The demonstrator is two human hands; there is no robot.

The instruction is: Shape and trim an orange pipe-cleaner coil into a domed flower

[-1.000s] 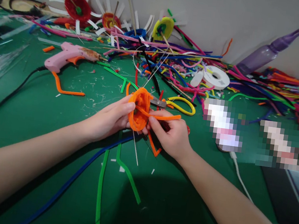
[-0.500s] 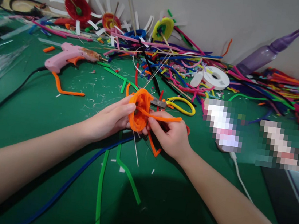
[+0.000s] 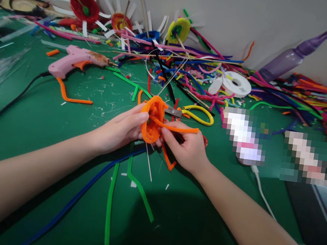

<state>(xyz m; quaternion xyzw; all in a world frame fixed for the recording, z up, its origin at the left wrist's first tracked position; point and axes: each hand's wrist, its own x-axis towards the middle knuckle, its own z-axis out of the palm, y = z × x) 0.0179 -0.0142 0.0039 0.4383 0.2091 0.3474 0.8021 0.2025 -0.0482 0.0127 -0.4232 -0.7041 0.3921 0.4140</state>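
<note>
An orange pipe-cleaner cup (image 3: 151,133) is tilted with its hollow side toward me. My left hand (image 3: 130,124) is closed on its left rim, thumb pressed at the edge. Out of the cup's middle runs an orange pipe cleaner (image 3: 183,130), its free end pointing right. My right hand (image 3: 186,145) pinches this strip near the cup's right side, some fingers hidden behind the cup. Scissors with yellow handles (image 3: 200,115) lie just behind my right hand. Below the cup, a thin pale stick (image 3: 148,162) slants down, and green pipe cleaners (image 3: 111,208) lie on the table.
At left rests a pink glue gun (image 3: 69,60) with a black cord. Along the wall lie tangled pipe cleaners (image 3: 182,70), a white ribbon spool (image 3: 236,85) and a purple bottle (image 3: 292,57). Finished-looking discs with white strips, one red (image 3: 79,7), stand behind. A blurred-out phone (image 3: 244,137) is right.
</note>
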